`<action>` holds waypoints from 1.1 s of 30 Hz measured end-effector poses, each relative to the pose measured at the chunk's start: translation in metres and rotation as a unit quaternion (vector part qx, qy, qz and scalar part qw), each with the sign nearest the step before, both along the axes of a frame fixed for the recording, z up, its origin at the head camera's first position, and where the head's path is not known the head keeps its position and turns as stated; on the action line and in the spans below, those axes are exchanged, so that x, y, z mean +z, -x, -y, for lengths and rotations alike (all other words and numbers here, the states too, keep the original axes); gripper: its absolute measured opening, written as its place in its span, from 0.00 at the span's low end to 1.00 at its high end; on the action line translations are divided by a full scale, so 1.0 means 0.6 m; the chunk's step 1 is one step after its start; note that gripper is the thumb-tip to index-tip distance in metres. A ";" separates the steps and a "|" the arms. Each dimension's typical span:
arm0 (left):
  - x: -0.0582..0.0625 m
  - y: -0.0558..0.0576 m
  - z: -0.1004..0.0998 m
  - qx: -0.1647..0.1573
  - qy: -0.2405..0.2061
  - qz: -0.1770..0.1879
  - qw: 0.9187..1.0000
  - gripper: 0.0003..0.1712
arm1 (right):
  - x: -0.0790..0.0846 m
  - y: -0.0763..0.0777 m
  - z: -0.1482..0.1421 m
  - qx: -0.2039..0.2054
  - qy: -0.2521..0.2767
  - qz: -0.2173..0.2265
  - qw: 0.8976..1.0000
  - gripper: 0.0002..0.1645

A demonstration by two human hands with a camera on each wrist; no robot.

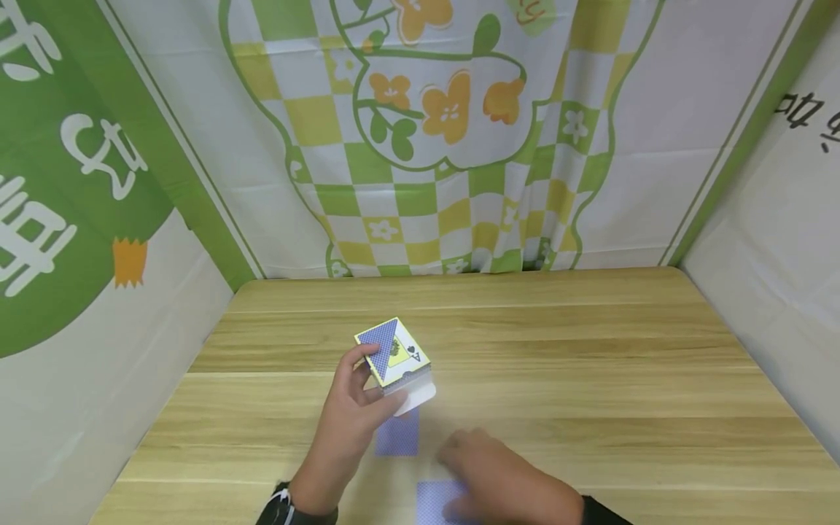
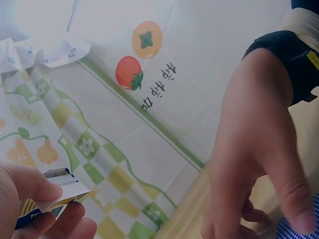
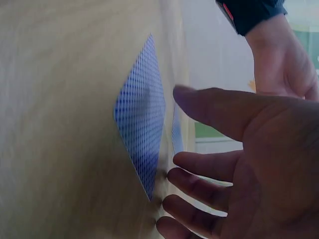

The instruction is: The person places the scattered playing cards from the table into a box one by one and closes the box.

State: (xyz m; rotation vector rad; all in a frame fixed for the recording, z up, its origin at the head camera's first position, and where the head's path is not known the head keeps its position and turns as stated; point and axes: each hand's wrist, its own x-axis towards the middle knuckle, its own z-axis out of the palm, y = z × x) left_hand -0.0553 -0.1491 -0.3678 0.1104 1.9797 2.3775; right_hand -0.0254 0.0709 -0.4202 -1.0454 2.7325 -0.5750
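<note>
A playing-card box, printed with an ace and a blue pattern, is tilted above the table in my left hand. The thumb presses by its white flap, which hangs open, and the fingers grip the sides. In the left wrist view the box's open end faces the right hand. My right hand, blurred, hovers low over the table with its fingers apart and nothing in them. A blue-backed card lies face down under it, partly covered. Another face-down card lies beyond, below the box in the head view.
The wooden table runs back to a checked, flowered curtain. White and green cloth walls stand on both sides.
</note>
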 end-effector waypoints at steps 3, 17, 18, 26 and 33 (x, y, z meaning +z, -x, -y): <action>-0.001 0.002 0.001 0.001 0.007 0.004 1.000 0.43 | -0.003 -0.004 0.009 0.016 -0.023 -0.017 0.999 0.30; -0.004 0.005 -0.002 0.000 0.007 0.012 1.000 0.43 | -0.008 -0.015 0.025 0.074 -0.092 -0.019 0.993 0.35; -0.005 0.005 -0.002 0.000 0.007 0.010 1.000 0.43 | -0.007 -0.016 0.026 0.074 -0.093 -0.015 0.993 0.34; -0.003 0.005 -0.003 -0.002 0.004 0.008 1.000 0.43 | -0.008 -0.016 0.037 0.064 -0.101 0.055 0.991 0.30; -0.002 0.004 -0.002 0.000 0.006 0.015 1.000 0.43 | -0.014 -0.015 0.043 0.065 -0.116 0.085 0.987 0.29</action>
